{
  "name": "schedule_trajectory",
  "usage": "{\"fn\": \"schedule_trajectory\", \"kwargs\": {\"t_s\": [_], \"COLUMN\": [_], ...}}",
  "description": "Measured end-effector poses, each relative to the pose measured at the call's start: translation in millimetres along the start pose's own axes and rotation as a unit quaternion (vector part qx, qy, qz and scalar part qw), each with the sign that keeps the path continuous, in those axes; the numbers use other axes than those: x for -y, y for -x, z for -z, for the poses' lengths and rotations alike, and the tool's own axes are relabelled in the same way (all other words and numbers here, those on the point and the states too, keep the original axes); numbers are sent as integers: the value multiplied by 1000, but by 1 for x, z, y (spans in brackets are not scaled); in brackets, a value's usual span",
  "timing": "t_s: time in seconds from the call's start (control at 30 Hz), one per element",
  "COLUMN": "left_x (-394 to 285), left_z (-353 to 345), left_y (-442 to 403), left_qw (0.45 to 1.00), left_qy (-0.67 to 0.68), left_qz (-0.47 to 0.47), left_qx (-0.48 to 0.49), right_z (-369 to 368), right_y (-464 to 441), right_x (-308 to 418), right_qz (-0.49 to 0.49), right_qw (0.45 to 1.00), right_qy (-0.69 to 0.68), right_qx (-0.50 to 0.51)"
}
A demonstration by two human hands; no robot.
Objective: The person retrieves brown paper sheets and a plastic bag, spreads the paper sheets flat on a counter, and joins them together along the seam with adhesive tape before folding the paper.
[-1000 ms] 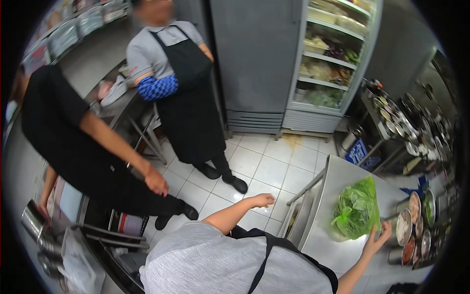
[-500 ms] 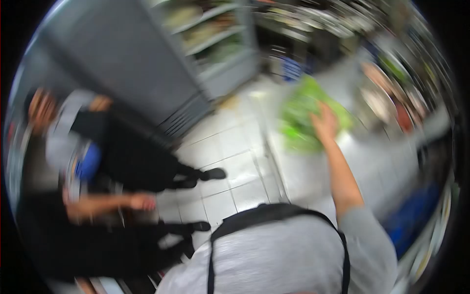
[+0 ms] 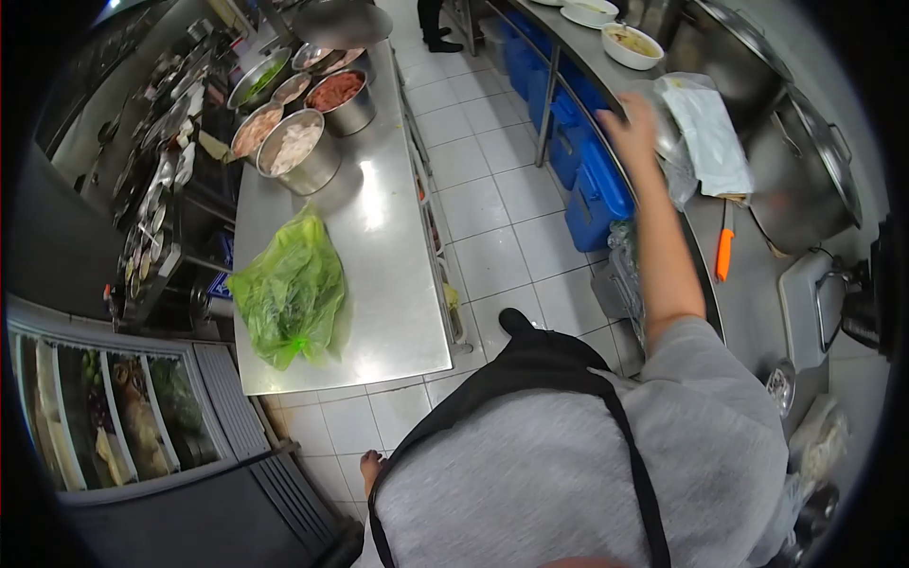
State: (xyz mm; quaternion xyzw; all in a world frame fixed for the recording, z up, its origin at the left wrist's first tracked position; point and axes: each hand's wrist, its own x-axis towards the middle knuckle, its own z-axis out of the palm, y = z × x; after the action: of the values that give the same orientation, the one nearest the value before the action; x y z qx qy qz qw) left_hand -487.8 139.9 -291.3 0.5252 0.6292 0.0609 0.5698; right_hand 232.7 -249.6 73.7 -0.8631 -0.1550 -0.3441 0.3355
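My right hand (image 3: 632,128) reaches over the right-hand steel counter, thumb apart from the fingers and nothing seen in it. Nearest to it are a clear plastic wrapping (image 3: 674,170) and a white plastic bag (image 3: 705,133). An orange-handled knife (image 3: 724,248) lies below that bag. Low beside my apron, my left hand (image 3: 372,469) hangs partly hidden; its visible fingers look loosely apart and hold nothing. A green plastic bag (image 3: 294,284) of leafy greens, gathered at one end, rests on the steel table (image 3: 398,322) to the left, away from both hands.
Steel pots of raw meat (image 3: 301,151) and a bowl of chopped greens (image 3: 260,83) stand on the left table. Large lidded pots (image 3: 805,170) and a scale (image 3: 805,308) occupy the right counter. Blue bins (image 3: 597,194) sit underneath. Another person's legs (image 3: 431,24) show in the aisle.
My right hand has left the green bag, which stays on the steel table. The view has swung right, and that hand now extends over the other counter.
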Motion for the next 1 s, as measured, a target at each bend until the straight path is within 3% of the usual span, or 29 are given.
{"fn": "schedule_trajectory", "kwargs": {"t_s": [0.03, 0.07, 0.13, 0.17, 0.23, 0.33, 0.43, 0.5, 0.53, 0.57, 0.6, 0.63, 0.67, 0.73, 0.8, 0.9, 1.0], "left_x": [-8, -17, -61, -70, -88, -57, -58, -87, -26, -26, -31, -30, -23, -26, -23, -8, -25], "left_z": [-8, -21, -57, -77, -115, -161, -183, -180, -167, -176, -177, -177, -180, -188, -198, -211, -211], "left_y": [-9, -11, 5, 9, 19, 7, 48, 107, 73, 88, 111, 122, 137, 175, 197, 213, 232], "left_qw": [1000, 1000, 997, 995, 985, 979, 986, 960, 944, 986, 984, 986, 987, 988, 989, 987, 984], "left_qy": [2, -14, -49, -60, -105, -78, -69, -263, -266, -154, -172, -159, -149, -113, -118, -124, -34], "left_qz": [-9, 13, 56, 43, 24, -24, 28, -35, -129, 24, 41, 49, 55, 100, 88, 91, 175], "left_qx": [4, 14, 38, 73, 134, 189, 147, 85, 149, 65, 21, 4, -9, -21, -28, -41, 5], "right_z": [23, 45, 89, 95, 102, 70, 35, 19, 16, -21, 3, 20, 32, 71, 96, 138, 160], "right_y": [-3, -7, -3, -4, -10, -35, -50, -50, -49, -47, -56, -66, -75, -103, -123, -145, -156], "right_x": [-48, -102, -135, -132, -133, -151, -210, -252, -266, -428, -376, -354, -354, -297, -292, -227, -158], "right_qz": [24, -40, -135, -131, -226, -219, -208, -234, -237, 17, -116, -110, -66, -176, -164, -148, 50], "right_qw": [992, 990, 966, 967, 926, 929, 898, 868, 859, 938, 927, 909, 935, 909, 938, 946, 994], "right_qy": [113, 124, 219, 215, 303, 290, 355, 378, 383, 307, 301, 348, 315, 341, 287, 283, 96], "right_qx": [-59, -52, -37, -39, 26, 70, 154, 220, 242, 159, 192, 202, 152, 161, 104, 59, -23]}}
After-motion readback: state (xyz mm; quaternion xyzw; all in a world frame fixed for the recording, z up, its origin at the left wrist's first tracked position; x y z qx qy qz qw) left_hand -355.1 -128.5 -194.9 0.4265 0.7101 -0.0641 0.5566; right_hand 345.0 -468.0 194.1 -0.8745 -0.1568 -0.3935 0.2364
